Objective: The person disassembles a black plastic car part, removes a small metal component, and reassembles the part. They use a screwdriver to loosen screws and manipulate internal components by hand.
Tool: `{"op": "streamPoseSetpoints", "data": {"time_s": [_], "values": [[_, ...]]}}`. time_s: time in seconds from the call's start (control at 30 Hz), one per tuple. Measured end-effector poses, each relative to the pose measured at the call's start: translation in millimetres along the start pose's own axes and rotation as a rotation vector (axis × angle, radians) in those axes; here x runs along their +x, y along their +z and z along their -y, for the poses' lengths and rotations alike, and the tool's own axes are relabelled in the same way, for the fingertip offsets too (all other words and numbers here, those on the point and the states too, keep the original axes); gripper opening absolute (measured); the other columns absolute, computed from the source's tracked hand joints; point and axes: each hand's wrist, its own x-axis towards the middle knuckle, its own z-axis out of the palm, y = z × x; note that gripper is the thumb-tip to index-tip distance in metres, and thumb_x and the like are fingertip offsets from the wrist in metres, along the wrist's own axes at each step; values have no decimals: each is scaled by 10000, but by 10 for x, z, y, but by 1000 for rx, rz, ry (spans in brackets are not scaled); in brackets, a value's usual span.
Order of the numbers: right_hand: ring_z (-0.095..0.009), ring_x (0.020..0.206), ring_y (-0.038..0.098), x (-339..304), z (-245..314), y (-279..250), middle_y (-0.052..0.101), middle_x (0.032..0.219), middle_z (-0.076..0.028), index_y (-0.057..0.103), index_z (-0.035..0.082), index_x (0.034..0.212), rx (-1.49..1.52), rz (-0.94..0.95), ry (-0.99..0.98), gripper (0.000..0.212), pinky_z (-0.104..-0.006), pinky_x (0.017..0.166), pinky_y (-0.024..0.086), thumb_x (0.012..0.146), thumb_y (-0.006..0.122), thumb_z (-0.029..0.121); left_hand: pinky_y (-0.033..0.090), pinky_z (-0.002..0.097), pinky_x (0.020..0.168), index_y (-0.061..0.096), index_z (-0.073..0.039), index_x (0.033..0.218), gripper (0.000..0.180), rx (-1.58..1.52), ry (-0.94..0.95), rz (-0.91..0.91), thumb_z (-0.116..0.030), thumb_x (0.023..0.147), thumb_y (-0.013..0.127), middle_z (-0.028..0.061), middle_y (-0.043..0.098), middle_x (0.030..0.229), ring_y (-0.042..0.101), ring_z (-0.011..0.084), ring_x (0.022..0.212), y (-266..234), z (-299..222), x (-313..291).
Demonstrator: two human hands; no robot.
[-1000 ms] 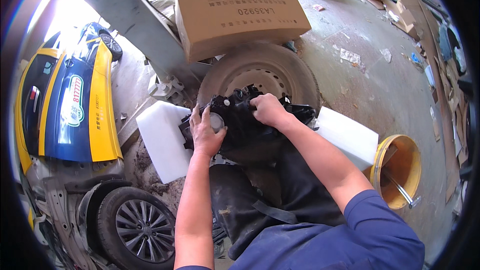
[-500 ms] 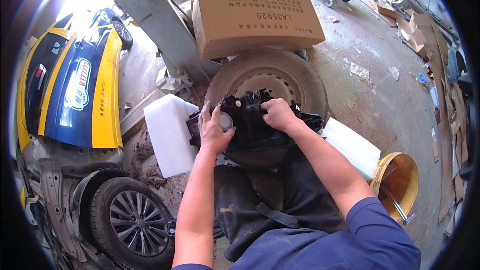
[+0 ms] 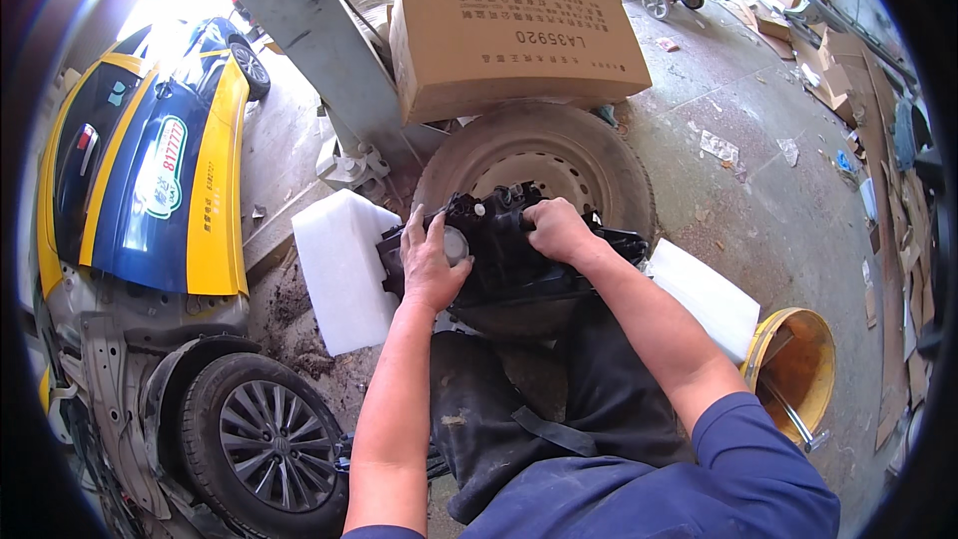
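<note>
Both hands grip a black headlight housing (image 3: 509,260) that rests on a worn tyre (image 3: 544,165) lying flat just beyond the person's knees: the left hand (image 3: 431,269) clamps the housing's near left end, its fingers beside a round grey cap (image 3: 456,244), and the right hand (image 3: 557,230) closes over the top a little apart from the left. Left of the left hand lies a white foam block (image 3: 339,269), another white foam block (image 3: 709,299) lies right of the right forearm, and a cardboard box (image 3: 509,25) sits past the tyre.
</note>
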Motion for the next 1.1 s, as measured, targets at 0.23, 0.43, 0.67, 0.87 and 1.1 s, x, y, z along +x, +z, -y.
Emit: {"op": "streamPoseSetpoints", "data": {"time_s": [0.23, 0.43, 0.67, 0.87, 1.1], "values": [[-464, 1082, 778, 72, 0, -43, 807, 1077, -264, 878, 89, 1114, -37, 90, 66, 295, -528, 1022, 615, 849, 753, 116, 337, 566, 1361, 563, -64, 1635, 935, 11, 11, -5, -265, 804, 941, 255, 358, 1787, 358, 494, 1640, 6, 20, 13], [-456, 1138, 778, 0, 12, 13, 827, 1131, -248, 870, 58, 1126, -101, 16, 43, 290, -536, 1066, 606, 868, 773, 149, 332, 565, 1365, 560, -71, 1642, 942, 3, 7, -1, -262, 805, 946, 252, 350, 1793, 349, 493, 1648, 13, 22, 14], [-441, 1137, 789, 49, 83, -91, 836, 1099, -238, 877, 59, 1079, -244, 122, 42, 258, -542, 1069, 612, 879, 767, 180, 321, 563, 1374, 547, -77, 1657, 953, 0, -2, 12, -262, 813, 949, 248, 336, 1802, 334, 492, 1659, 4, 17, 10], [-448, 1111, 794, 60, 62, -123, 839, 1096, -227, 892, 79, 1083, -178, 110, 41, 285, -540, 1056, 619, 855, 730, 138, 326, 566, 1374, 552, -74, 1647, 941, 3, -9, 11, -255, 813, 949, 247, 338, 1800, 336, 494, 1660, -5, -1, 12], [-446, 1094, 792, 91, 30, -108, 825, 1058, -250, 894, 78, 1049, -153, 137, 36, 296, -535, 1030, 627, 808, 723, 98, 329, 563, 1374, 553, -73, 1645, 946, 1, -10, 8, -245, 807, 956, 249, 349, 1794, 342, 492, 1656, -4, -10, 9]]}}
